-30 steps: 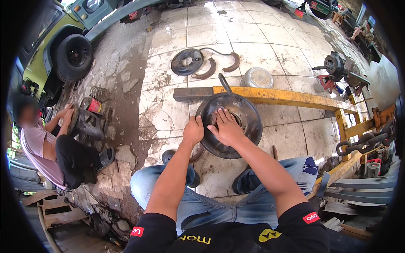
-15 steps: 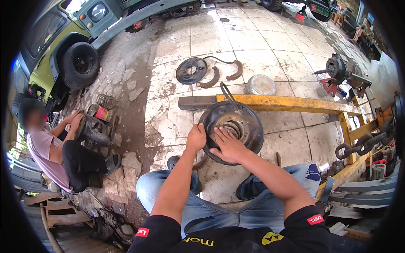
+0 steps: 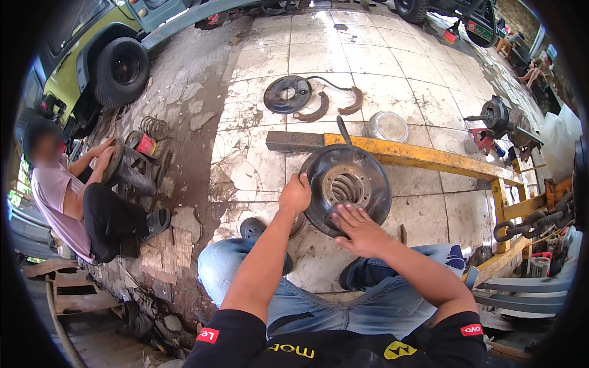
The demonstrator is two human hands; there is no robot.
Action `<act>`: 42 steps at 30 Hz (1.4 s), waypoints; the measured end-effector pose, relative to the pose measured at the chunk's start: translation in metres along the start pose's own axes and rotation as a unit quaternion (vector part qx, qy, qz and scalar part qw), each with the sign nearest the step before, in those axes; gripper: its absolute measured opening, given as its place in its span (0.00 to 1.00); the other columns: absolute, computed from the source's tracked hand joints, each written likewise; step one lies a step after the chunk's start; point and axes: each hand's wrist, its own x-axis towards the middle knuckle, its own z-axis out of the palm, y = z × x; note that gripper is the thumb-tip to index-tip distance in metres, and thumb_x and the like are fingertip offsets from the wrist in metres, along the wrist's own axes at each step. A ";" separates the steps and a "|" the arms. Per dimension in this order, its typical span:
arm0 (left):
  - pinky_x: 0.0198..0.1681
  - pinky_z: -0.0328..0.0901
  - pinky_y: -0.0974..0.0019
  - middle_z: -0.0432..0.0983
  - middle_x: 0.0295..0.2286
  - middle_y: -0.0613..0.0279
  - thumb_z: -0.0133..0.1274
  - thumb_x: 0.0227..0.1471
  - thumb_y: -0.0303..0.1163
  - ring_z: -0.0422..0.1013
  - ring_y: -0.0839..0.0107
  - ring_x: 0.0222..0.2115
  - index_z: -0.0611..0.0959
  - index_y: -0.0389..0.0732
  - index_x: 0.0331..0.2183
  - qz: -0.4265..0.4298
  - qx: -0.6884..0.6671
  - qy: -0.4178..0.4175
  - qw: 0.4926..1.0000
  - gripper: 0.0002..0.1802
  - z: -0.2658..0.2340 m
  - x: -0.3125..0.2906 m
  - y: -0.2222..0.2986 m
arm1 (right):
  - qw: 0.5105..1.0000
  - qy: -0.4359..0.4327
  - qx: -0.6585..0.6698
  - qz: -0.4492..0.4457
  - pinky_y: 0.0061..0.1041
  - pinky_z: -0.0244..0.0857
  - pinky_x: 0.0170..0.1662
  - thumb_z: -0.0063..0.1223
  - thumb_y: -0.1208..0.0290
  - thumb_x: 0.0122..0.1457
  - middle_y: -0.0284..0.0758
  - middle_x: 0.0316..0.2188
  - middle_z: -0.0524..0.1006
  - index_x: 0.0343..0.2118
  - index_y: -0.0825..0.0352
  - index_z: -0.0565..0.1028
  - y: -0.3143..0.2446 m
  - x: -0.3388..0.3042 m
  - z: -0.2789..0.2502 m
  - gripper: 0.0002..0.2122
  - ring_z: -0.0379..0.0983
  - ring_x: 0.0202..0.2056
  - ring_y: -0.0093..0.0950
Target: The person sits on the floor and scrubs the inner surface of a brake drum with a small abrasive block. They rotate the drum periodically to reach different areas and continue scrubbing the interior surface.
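Fingers [image 3: 353, 216] of the right hand [image 3: 364, 234], slightly apart and laid flat, had just slid off the middle opening onto the near face of the round black plate [image 3: 381, 184], and there was the coil spring [image 3: 345, 189], bared through the hole! To my eye, the rubbing had shifted to the lower edge. The left hand [image 3: 296, 195] was clamped on the left rim, its underside fingers lost to me. Was there a rag beneath the right palm? I couldn't tell, nor what propped the plate in front of the yellow beam [image 3: 423, 158]. Farther out lay a smaller black disc [image 3: 297, 86]; off left, a co-worker's hand [image 3: 104, 157] rested on something hard to make out, and the green vehicle [image 3: 64, 83] was cut off by the dark lens edge.
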 end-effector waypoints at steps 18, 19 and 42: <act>0.46 0.63 0.45 0.74 0.36 0.31 0.32 0.62 0.47 0.70 0.37 0.40 0.74 0.31 0.38 0.024 -0.013 0.014 1.000 0.27 0.003 0.004 -0.003 | 0.999 0.007 -0.035 -0.006 0.40 0.36 0.68 0.33 0.45 0.64 0.43 0.67 0.47 0.64 0.65 0.56 -0.005 0.002 -0.007 0.32 0.39 0.68 0.40; 0.46 0.63 0.45 0.74 0.36 0.31 0.32 0.62 0.47 0.70 0.37 0.40 0.74 0.31 0.39 0.018 -0.014 0.007 1.000 0.27 0.002 0.002 -0.003 | 0.999 0.007 -0.034 -0.009 0.41 0.36 0.68 0.33 0.45 0.64 0.43 0.67 0.47 0.64 0.65 0.56 -0.006 0.002 -0.003 0.32 0.39 0.68 0.40; 0.45 0.63 0.45 0.74 0.34 0.30 0.34 0.63 0.47 0.70 0.36 0.39 0.72 0.31 0.38 0.025 -0.039 -0.009 0.999 0.26 -0.005 0.000 -0.002 | 0.959 0.166 -0.018 0.227 0.44 0.37 0.67 0.28 0.44 0.65 0.47 0.66 0.51 0.64 0.70 0.53 0.029 0.105 -0.006 0.35 0.45 0.66 0.45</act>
